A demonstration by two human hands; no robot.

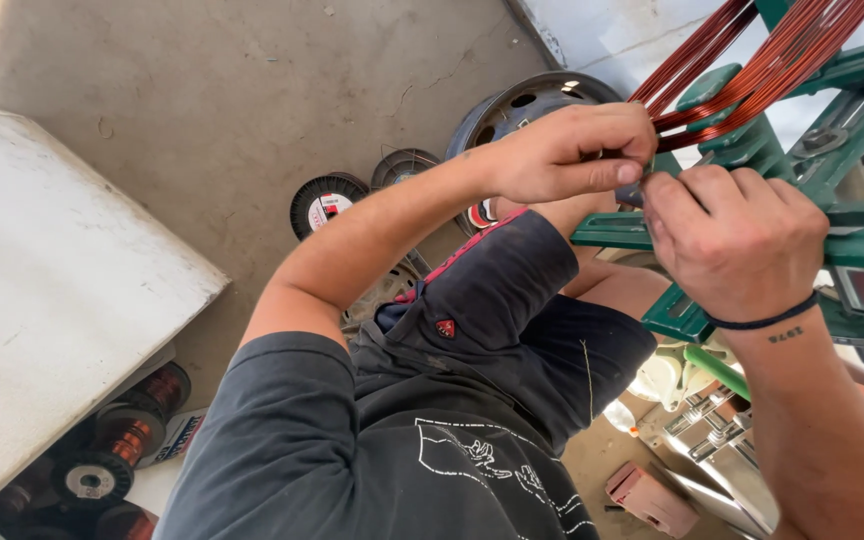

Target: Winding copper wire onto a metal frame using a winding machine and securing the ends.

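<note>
While we lean over the concrete floor [252, 90], the green winding frame [752, 235] fills the upper right of our view, its arms already carrying thick bundles of copper wire [782, 50] that run up and out of sight. By our judgement the winding itself looks largely laid on, and what remains is the fine work at the frame's edge. Our left hand [567, 150] and right hand [732, 240] meet there, just below the wire bundles, fingers [622, 172] of both pinched narrow on something small and grey between them; we cannot tell what it is, nor whether it ties or trims the wire. Below, a white counter [52, 300] shelters spare copper spools [132, 430], two dark reels [327, 203] lie on the floor near a metal wheel rim [527, 105], and a small pink box [650, 497] sits lowest right.
</note>
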